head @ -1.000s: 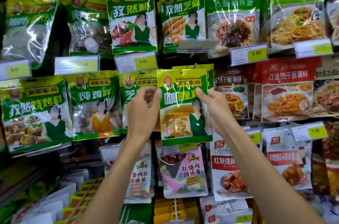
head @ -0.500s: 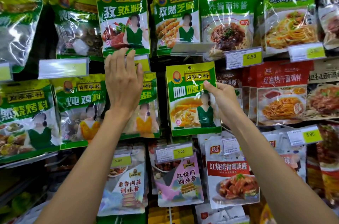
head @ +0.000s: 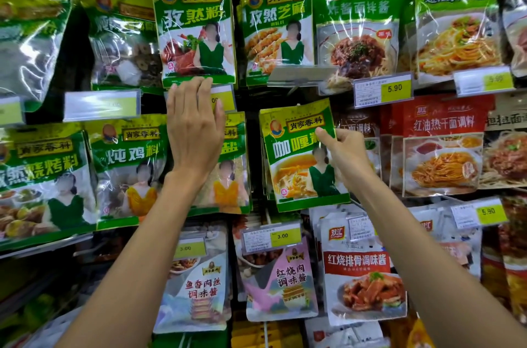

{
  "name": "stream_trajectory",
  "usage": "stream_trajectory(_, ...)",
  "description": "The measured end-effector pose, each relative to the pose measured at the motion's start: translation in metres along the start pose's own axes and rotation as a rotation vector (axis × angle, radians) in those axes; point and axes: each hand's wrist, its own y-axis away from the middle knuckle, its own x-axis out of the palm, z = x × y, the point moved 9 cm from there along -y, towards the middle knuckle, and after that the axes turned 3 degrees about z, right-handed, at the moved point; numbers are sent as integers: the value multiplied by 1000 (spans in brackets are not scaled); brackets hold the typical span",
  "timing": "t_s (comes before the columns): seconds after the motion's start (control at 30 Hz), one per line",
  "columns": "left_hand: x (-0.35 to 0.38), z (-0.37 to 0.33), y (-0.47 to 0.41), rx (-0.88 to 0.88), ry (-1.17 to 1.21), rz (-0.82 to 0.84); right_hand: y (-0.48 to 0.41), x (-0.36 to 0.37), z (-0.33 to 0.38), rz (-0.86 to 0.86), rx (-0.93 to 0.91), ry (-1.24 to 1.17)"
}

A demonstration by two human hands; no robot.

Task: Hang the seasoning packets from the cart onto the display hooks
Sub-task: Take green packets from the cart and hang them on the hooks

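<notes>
Ahead of me, a white-and-yellow paper price label (head: pixel 383 89) reads 5.90, just beside a tilted clear plastic label holder (head: pixel 299 75). Below and to the right hangs a red plastic noodle-sauce pouch (head: pixel 439 145). Lower down, a second white-and-yellow label (head: pixel 272 236) reads 3.00, above a pink-and-white sauce pouch (head: pixel 281 279).

Both arms are bare. The left forearm (head: pixel 148 248) and right forearm (head: pixel 413 248) are slender and uncovered from the wrist down to the lower edge. The left hand (head: pixel 194 131) shows faintly ridged tendons across its back, and the right hand (head: pixel 345 154) is bare too.
</notes>
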Motion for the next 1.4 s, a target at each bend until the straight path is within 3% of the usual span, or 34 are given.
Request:
stream_trajectory(0.4,0,-1,0,4,1,9,3,-5,-1,45,2,-246)
stream_trajectory(0.9,-1,-1,1,4,4,-8,2,4,-7,20,137,-273)
stream_trajectory(1.2,-1,-1,1,2,5,-8,-11,5,-22,-36,165,-219)
stream_trajectory(1.4,-2,-1,1,2,3,-10,-15,-2,-9,-147,-24,121)
